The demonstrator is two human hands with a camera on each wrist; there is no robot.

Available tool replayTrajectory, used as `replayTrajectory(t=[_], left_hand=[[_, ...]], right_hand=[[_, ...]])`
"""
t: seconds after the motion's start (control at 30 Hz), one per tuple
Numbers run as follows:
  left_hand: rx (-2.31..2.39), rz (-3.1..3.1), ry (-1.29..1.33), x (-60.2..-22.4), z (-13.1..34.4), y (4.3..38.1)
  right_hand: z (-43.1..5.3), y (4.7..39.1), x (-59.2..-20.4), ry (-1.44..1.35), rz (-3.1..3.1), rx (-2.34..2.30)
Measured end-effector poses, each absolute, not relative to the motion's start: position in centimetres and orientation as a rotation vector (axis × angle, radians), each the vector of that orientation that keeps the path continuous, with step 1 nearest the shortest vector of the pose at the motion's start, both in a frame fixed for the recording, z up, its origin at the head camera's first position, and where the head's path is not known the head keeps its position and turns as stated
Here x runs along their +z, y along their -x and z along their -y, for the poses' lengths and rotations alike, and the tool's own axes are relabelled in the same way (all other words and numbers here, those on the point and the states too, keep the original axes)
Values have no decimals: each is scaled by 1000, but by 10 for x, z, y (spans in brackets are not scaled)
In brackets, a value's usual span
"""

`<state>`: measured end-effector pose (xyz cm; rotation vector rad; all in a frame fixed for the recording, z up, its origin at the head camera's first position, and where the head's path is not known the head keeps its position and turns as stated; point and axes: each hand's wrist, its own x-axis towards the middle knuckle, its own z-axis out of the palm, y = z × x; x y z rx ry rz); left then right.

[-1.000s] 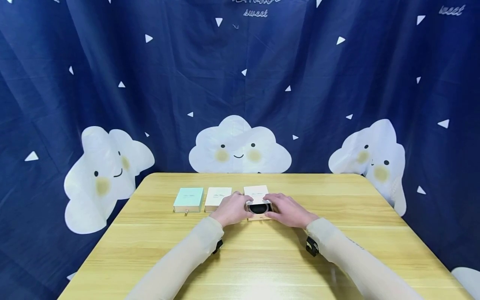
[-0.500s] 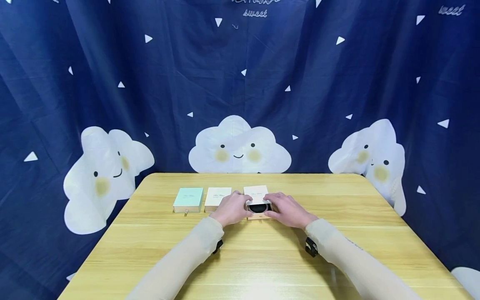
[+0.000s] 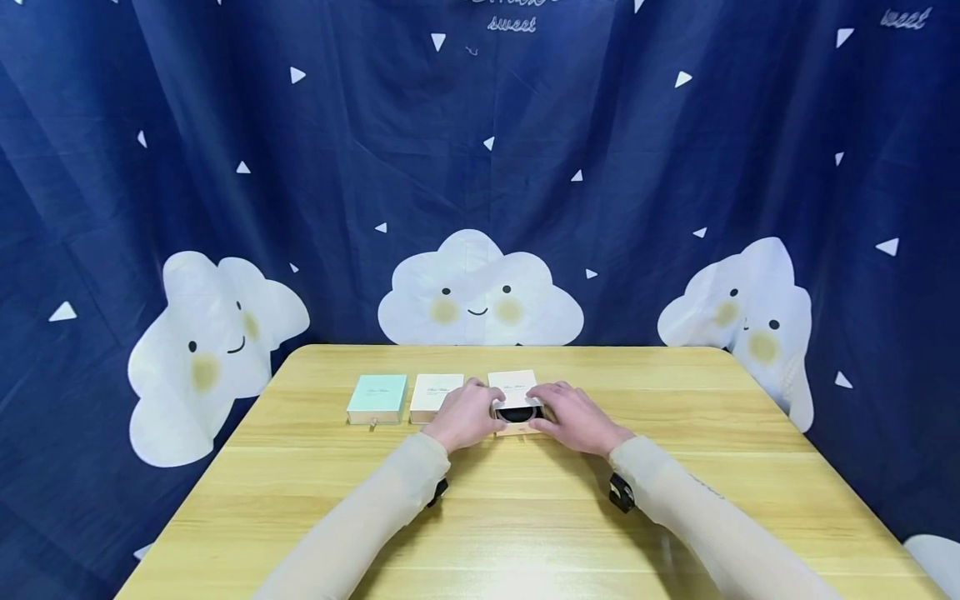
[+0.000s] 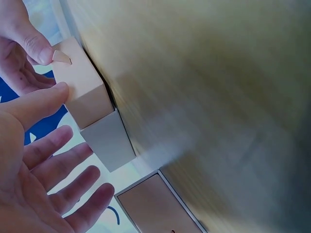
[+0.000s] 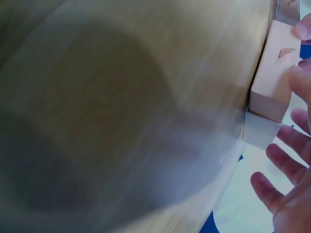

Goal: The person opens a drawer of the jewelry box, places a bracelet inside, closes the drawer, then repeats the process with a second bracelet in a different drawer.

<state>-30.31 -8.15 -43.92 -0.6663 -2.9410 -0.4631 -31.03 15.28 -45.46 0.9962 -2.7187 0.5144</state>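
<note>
A small white drawer box [image 3: 513, 387] lies on the table with its pink drawer [image 3: 517, 429] partly out towards me. Something dark and rounded [image 3: 518, 414] shows inside the drawer. My left hand [image 3: 465, 415] holds the box from the left, and my right hand [image 3: 579, 419] from the right. Each thumb presses the drawer's front; the index fingers reach to the sleeve's top. In the left wrist view, the drawer front [image 4: 80, 82] carries a small pull tab [image 4: 61, 57]. The right wrist view has the right hand's [image 5: 291, 189] lower fingers spread beside the sleeve [image 5: 260, 129].
Left of the hands stand a second white box [image 3: 433, 393], partly behind the left hand, and a mint-green box [image 3: 378, 396] with a small tab. All sit near the back of the wooden table [image 3: 510, 517]. A dark blue cloud-print curtain [image 3: 480, 183] hangs behind.
The pink drawer has slid slightly further into the white sleeve, away from me. Both hands stay on the box, the thumbs moving in with the drawer.
</note>
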Motion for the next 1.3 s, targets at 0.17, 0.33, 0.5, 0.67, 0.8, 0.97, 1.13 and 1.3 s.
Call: replayTrajectory(t=[0.17, 0.33, 0.5, 0.67, 0.8, 0.97, 1.13, 1.3], left_hand=[[-439, 2926, 664, -441, 80, 306], [-432, 2917, 661, -442, 80, 307], [-414, 2914, 660, -441, 79, 307], [-394, 2903, 672, -441, 78, 307], [-392, 2885, 679, -440, 77, 306], [-398, 2876, 680, -439, 76, 306], [-381, 2877, 675, -437, 75, 304], [-363, 2879, 673, -437, 75, 305]], right_hand=[[-152, 311, -454, -993, 2716, 504], [-151, 313, -455, -982, 2717, 484], [-149, 313, -454, -986, 2709, 468], [-147, 313, -453, -995, 2699, 464], [-147, 313, -454, -994, 2696, 460], [-146, 314, -455, -981, 2702, 454], [-146, 314, -455, -982, 2704, 459], [-146, 315, -455, -985, 2698, 448]])
